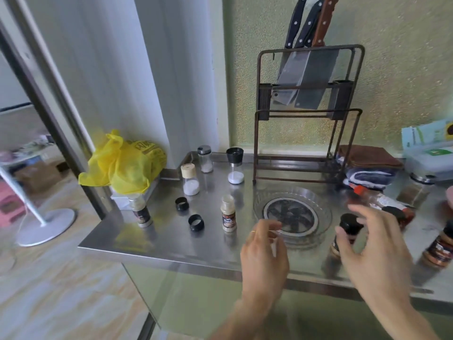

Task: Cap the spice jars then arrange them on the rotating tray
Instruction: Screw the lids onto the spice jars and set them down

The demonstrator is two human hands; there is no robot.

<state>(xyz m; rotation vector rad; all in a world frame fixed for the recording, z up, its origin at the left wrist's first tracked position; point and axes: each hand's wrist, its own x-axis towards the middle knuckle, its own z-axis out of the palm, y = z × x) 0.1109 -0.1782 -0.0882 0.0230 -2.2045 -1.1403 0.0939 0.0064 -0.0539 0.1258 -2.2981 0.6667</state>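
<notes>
A clear round rotating tray (323, 212) lies empty on the steel counter. My left hand (264, 251) hovers at its near left rim, fingers loosely curled, holding nothing. My right hand (372, 241) is spread just right of a black-capped spice jar (348, 229), whose base it partly hides; it may touch the jar. An uncapped tan jar (228, 214) stands left of the tray, and another uncapped jar (141, 212) stands at the counter's left edge. Two loose black caps (181, 203) (196, 222) lie between them. Three capped shakers holding white grains (190, 179) (205, 159) (235, 165) stand behind.
A red-capped bottle (382, 201) lies on its side right of the tray, with more jars (441, 246) (418, 190) beyond. A knife rack (306, 114) stands at the back wall beside folded cloths (370, 163). A yellow bag (125, 163) sits at the left corner.
</notes>
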